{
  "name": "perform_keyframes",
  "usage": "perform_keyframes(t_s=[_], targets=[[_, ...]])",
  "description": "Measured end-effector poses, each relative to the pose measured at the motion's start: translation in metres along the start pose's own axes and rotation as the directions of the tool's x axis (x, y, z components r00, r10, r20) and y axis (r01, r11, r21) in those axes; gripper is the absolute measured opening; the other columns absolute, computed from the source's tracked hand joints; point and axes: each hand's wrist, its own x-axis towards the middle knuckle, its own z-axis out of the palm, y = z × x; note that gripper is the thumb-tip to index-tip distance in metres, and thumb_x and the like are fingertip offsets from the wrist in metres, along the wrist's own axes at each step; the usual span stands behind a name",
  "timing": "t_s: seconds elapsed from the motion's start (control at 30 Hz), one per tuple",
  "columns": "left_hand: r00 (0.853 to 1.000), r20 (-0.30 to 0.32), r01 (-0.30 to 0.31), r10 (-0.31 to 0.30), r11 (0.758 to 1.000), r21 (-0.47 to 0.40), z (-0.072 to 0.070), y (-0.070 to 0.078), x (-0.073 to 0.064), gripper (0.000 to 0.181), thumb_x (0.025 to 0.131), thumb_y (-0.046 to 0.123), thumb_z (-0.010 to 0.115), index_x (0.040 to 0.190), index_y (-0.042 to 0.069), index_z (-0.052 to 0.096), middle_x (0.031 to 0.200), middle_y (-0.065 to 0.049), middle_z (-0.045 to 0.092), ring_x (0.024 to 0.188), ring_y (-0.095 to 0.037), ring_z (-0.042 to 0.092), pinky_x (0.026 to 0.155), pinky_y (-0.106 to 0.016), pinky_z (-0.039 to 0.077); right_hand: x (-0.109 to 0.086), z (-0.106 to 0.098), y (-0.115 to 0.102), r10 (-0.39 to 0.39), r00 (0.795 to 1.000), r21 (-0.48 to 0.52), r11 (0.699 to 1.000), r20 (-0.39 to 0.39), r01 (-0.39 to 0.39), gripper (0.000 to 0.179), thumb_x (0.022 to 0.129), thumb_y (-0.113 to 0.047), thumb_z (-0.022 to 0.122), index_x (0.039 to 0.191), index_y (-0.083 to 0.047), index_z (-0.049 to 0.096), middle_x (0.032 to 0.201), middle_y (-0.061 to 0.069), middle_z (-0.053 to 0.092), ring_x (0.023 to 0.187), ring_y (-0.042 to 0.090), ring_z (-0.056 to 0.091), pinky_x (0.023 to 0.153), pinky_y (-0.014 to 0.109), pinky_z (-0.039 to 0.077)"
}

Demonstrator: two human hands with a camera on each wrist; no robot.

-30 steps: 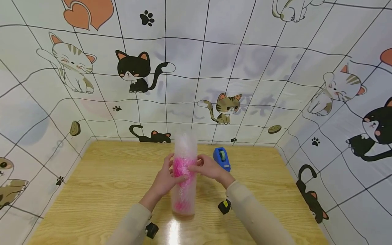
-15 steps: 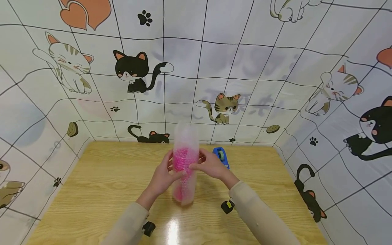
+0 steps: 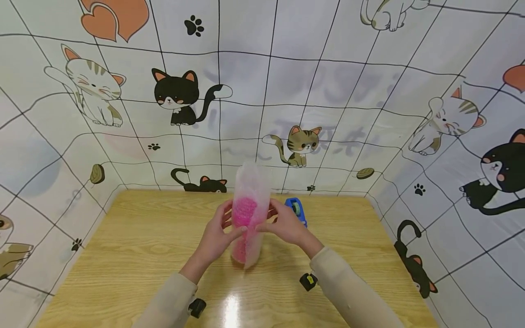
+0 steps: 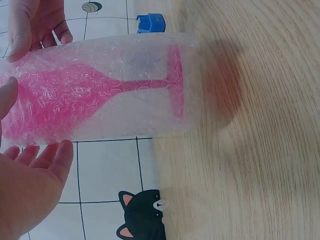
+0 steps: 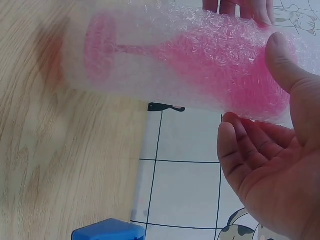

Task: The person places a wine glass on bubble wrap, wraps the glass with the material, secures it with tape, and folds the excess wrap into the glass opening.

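Note:
A pink stemmed goblet (image 4: 75,97) is rolled up in clear bubble wrap (image 4: 145,115), its bowl, stem and flat foot showing through in the wrist views. My left hand (image 3: 216,234) grips the roll from the left, thumb across the front and fingers round the side. From the right, my right hand (image 3: 288,224) holds the same roll, with its thumb on the front. The roll stands roughly upright between both hands, foot end down. Its lower end is a little off the wooden table (image 3: 164,255), where a reddish reflection shows. The fingertips behind the roll are partly hidden.
A blue tape dispenser (image 3: 297,210) with a roll of tape stands on the table behind my right hand. White wall sheets printed with cats (image 3: 303,141) and grid lines rise at the table's back and sides. A black wrist camera (image 3: 308,281) sits under my right sleeve.
Both hands have raised the wrapped goblet off the table and turned it slightly, so a wrap edge now shows down the front. The tape dispenser has stayed put.

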Motion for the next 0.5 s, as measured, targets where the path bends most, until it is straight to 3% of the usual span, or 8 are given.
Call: perform_keyframes(t_s=[0.17,0.37,0.5], targets=[[1.0,-0.009,-0.025,0.025,1.0,0.011,0.001,-0.001,-0.003,0.074,0.084,0.023,0.077,0.145,0.023,0.035,0.149,0.0,0.043,0.138,-0.026,0.046,0.108,-0.044,0.045,-0.004,0.002,0.003,-0.042,0.999,-0.003,0.999,-0.015,0.042,0.064,0.076,-0.044,0.082,0.129,-0.026,0.053,0.109,-0.008,0.062,0.098,0.014,0.059,0.078,0.032,0.054],[1.0,-0.008,-0.001,0.001,1.0,0.003,0.003,-0.007,-0.006,0.077,0.081,0.014,0.079,0.144,0.026,0.036,0.15,0.002,0.041,0.136,-0.027,0.047,0.102,-0.041,0.05,-0.008,0.004,0.01,-0.069,0.998,-0.018,0.997,-0.003,0.069,0.063,0.075,-0.045,0.082,0.127,-0.029,0.052,0.106,-0.01,0.062,0.099,0.018,0.057,0.079,0.033,0.051],[1.0,-0.01,-0.016,0.017,0.998,0.054,0.006,-0.011,-0.009,0.082,0.079,0.011,0.08,0.147,0.025,0.036,0.15,0.002,0.043,0.134,-0.028,0.05,0.1,-0.04,0.052,-0.011,0.006,0.015,-0.069,0.998,-0.031,0.997,0.01,0.069,0.065,0.073,-0.044,0.084,0.128,-0.03,0.051,0.106,-0.011,0.061,0.1,0.019,0.056,0.079,0.033,0.051]])
